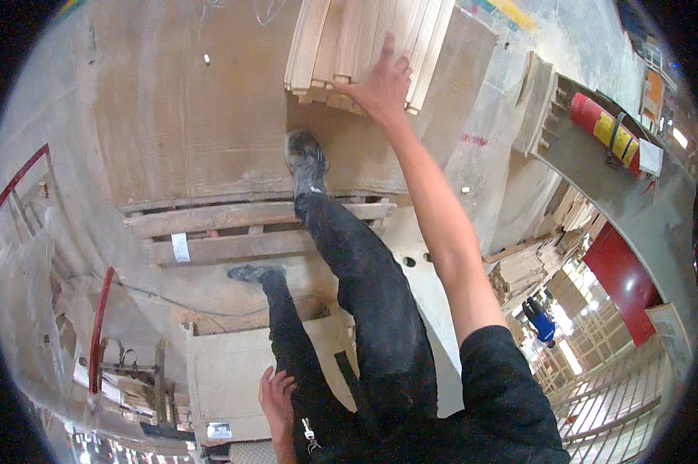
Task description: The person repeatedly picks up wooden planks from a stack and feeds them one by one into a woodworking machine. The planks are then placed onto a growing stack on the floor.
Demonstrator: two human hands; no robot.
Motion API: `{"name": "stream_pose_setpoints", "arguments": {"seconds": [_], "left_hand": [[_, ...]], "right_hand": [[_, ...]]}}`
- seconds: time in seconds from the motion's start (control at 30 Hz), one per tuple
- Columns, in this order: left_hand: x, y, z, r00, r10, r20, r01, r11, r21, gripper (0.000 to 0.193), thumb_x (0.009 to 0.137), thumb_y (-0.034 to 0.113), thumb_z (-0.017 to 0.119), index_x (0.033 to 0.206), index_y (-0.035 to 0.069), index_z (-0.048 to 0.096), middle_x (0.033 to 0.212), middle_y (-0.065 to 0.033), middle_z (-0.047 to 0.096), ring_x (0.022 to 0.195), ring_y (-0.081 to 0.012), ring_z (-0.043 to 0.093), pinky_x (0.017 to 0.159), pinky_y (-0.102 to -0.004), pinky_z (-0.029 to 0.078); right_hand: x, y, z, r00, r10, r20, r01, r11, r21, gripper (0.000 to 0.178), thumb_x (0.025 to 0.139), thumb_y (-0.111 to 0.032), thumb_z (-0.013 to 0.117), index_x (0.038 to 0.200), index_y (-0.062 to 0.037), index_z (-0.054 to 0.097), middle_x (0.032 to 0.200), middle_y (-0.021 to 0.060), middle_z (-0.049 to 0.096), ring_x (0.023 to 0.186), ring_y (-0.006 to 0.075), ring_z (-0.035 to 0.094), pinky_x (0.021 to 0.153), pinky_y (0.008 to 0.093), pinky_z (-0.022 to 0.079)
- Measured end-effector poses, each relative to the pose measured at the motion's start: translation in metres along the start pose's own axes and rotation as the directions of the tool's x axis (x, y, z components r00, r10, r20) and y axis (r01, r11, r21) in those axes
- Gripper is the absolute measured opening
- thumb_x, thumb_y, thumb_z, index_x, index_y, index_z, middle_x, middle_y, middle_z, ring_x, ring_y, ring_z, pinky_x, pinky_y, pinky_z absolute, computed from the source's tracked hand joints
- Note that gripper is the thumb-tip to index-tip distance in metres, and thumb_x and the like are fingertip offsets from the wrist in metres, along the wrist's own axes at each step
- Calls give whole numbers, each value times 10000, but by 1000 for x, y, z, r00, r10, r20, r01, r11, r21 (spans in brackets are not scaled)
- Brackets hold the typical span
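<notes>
A stack of pale wooden strips (341, 46) lies at the top of the view, the strips side by side with uneven near ends. My right arm is stretched far out, and my right hand (380, 85) rests on top of the stack's near end. Its fingers are spread, with the thumb by the strip ends. Down beside my thigh hangs my left hand (277, 393), empty, its fingers loosely bent and apart. A metal clip with keys (310, 435) is at my waist close to it.
My forward shoe (305, 151) stands on a brown board (186, 116) just short of the stack. Wooden pallet slats (210, 220) lie below it. Red metal rails (97, 332) stand at left. A red cylinder (593, 116) and stacked timber (527, 267) are at right; a person (544, 325) is farther off.
</notes>
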State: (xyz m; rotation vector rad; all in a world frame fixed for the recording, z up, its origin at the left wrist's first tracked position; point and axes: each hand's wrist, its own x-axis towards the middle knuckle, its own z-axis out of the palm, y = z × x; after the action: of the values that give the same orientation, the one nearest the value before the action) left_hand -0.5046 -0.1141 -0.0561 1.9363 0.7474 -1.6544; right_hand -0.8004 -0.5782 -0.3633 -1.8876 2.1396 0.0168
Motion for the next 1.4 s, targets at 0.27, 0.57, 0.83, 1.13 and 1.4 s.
{"name": "stream_pose_setpoints", "arguments": {"seconds": [0.27,0.57,0.83,1.13,1.4], "left_hand": [[1,-11,4,998,-37,-56,37,999,-11,506,964,359,484,1350,42,400,1079,-150,582,894,-247,621,784,-357,522],[-1,-28,-13,1000,9,22,-6,990,-144,477,973,307,466,1376,64,390,1092,-155,568,880,-249,618,749,-373,536],[-32,-56,-47,973,138,182,-88,962,-258,467,981,347,445,1348,60,417,1094,-150,591,952,-266,610,817,-390,511],[-118,-16,-187,701,658,275,-54,434,-899,692,923,591,376,1365,62,432,1316,-167,532,1152,-350,547,986,-507,424],[-233,-141,-360,606,453,-654,-326,-608,-724,689,926,633,375,1364,106,445,1240,-88,572,1128,-257,562,967,-410,464]], "right_hand": [[20,-26,-3,956,282,85,-289,953,89,1374,560,-658,790,1488,-93,-52,1310,446,278,1239,555,327,984,623,326],[-25,-39,-46,868,451,207,-477,873,101,1303,598,-515,820,1498,-70,-10,1262,406,367,1183,507,415,997,565,356],[-237,-27,-200,624,42,780,-771,199,605,755,805,-374,547,1437,-17,339,1295,84,499,1187,201,456,998,348,370],[-505,-230,-387,392,-687,611,181,709,681,1155,564,-371,783,1496,-15,201,1370,202,442,1242,319,430,1064,410,313],[-756,-417,-421,-408,-768,493,881,-191,432,1251,451,-373,864,1508,-200,217,1272,302,365,1202,488,344,1025,544,302]]}}
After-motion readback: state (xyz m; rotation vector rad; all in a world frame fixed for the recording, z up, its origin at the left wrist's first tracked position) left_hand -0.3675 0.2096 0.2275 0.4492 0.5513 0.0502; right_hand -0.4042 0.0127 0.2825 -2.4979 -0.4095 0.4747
